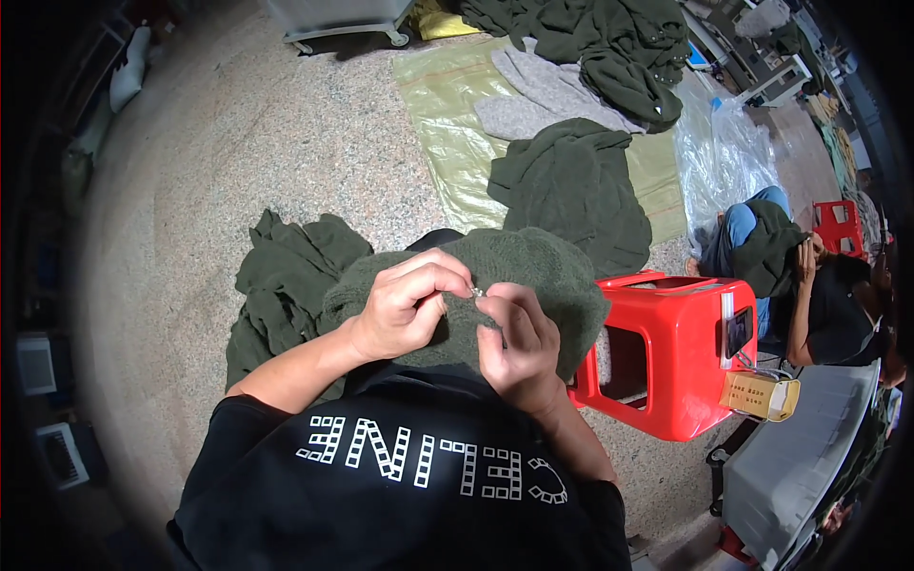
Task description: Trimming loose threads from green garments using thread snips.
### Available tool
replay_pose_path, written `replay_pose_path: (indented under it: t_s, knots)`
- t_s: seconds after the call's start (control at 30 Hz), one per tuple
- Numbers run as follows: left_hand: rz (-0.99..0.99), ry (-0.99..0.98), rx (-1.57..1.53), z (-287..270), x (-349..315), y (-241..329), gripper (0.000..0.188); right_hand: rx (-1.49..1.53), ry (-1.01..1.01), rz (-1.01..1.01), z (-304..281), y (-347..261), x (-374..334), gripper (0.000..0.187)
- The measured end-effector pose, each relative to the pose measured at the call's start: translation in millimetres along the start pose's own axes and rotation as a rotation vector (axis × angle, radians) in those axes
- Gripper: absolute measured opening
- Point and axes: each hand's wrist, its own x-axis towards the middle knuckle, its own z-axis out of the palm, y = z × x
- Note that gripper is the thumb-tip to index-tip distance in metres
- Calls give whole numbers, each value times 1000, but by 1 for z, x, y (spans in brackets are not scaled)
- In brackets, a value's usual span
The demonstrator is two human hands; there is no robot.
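- Evidently mid-handling, a small shiny piece (478, 291) sits between the fingertips, just above the dark green knit garment (566, 276) on the person's lap; whether it is attached or loose cannot be told.
- The left hand (405, 303) pinches the piece between thumb and forefinger; the right hand (519, 344) curls beside it, its exact grip unclear.
- Work on this garment seems unfinished. Other green garments lie in a left-hand heap (290, 271) and at the near edge of the green sheet (428, 124); which are done cannot be told.
- Rightward stands a red stool (681, 314), a phone (740, 330) by its right edge.
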Motion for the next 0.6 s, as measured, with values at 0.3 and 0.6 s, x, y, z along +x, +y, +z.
replay_pose_path:
  t_s: [0.3,0.6]
  knots:
    - [18,176,64,19,-5,5,25,82,60,135,3,-1,-3,29]
    - [-46,251,87,30,-7,8,22,60,159,161,13,5,-2,29]
